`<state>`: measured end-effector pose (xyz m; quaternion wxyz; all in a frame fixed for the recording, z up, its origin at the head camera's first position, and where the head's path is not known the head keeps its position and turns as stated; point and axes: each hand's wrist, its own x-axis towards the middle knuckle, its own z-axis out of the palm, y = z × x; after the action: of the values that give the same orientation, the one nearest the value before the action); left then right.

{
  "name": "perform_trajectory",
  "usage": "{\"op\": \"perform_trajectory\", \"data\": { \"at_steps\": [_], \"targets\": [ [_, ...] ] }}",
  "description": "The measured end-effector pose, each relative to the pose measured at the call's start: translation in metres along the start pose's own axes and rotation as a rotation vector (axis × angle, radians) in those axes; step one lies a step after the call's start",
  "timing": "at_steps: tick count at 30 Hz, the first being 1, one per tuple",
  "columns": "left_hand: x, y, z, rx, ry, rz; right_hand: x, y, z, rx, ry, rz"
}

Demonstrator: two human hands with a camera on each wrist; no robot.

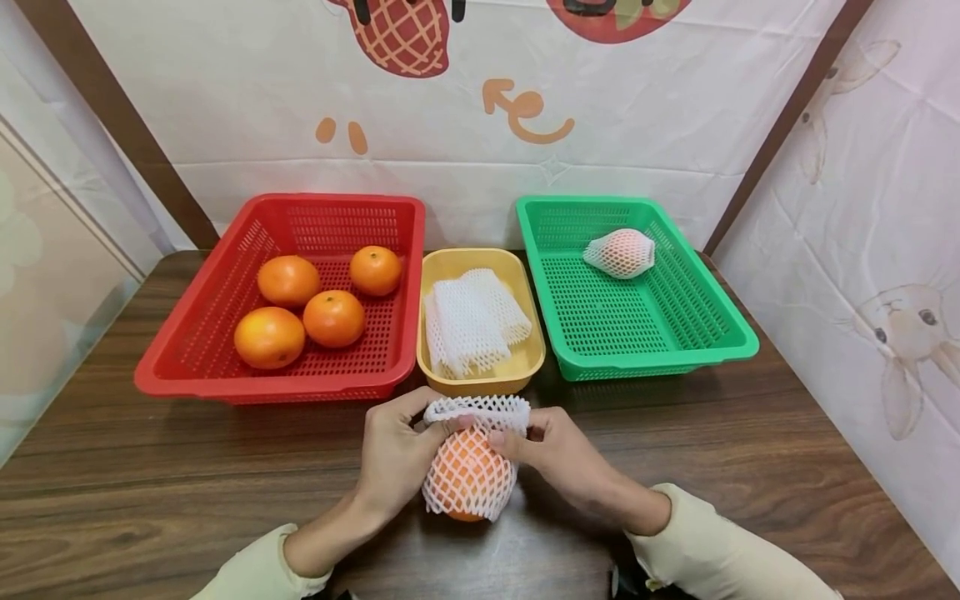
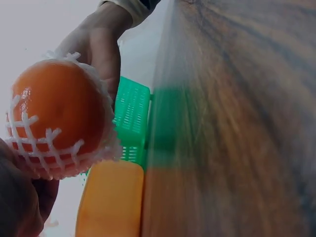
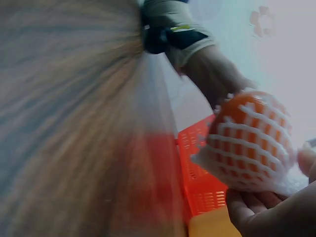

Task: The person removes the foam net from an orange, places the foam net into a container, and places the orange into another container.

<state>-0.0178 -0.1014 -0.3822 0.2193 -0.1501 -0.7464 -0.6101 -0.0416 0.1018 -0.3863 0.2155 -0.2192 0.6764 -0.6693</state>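
Between my two hands is an orange inside a white foam net sleeve, close over the near part of the table. My left hand grips the net's left side, thumb across its upper part. From the other side my right hand pinches the net, its thumb on the front. The net's far end stands above the fruit as a folded, open band. In the left wrist view, the bare end of the orange pokes out past the net's zigzag edge. The right wrist view shows the mesh stretched around the fruit.
A red basket with several bare oranges stands at the left. In the middle, a yellow tray holds flat foam nets. The green basket at the right contains one netted fruit. A printed cloth hangs behind.
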Motion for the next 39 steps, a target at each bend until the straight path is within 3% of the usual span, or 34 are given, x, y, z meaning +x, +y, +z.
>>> {"op": "perform_trajectory", "data": {
  "at_steps": [3,6,8,14,21,26,30,34,39],
  "targets": [
    [-0.001,-0.002,0.001,-0.006,-0.024,0.048,0.0,-0.001,-0.001,0.035,0.035,0.011],
    [-0.001,-0.003,0.003,-0.005,-0.044,0.046,0.001,-0.002,-0.002,-0.025,0.1,0.014],
    [-0.001,-0.003,0.004,0.01,-0.062,0.005,0.002,-0.003,-0.003,-0.086,0.156,0.006],
    [-0.001,-0.002,0.004,0.098,-0.168,-0.199,0.003,-0.002,-0.004,-0.284,0.298,-0.065],
    [-0.001,0.001,0.004,0.183,-0.26,-0.274,0.003,-0.013,-0.001,-0.418,0.433,-0.144],
    [0.0,0.002,0.004,0.12,-0.262,-0.312,-0.001,-0.021,0.004,-0.434,0.427,-0.204],
    [0.002,0.001,0.004,0.104,-0.223,-0.369,0.0,-0.012,0.001,-0.395,0.404,-0.216],
    [0.003,0.002,0.003,0.171,-0.176,-0.385,0.003,-0.001,-0.003,-0.361,0.36,-0.191],
    [0.003,0.003,0.003,0.251,-0.085,-0.355,0.005,0.005,-0.003,-0.28,0.241,-0.148]
  ]
}}
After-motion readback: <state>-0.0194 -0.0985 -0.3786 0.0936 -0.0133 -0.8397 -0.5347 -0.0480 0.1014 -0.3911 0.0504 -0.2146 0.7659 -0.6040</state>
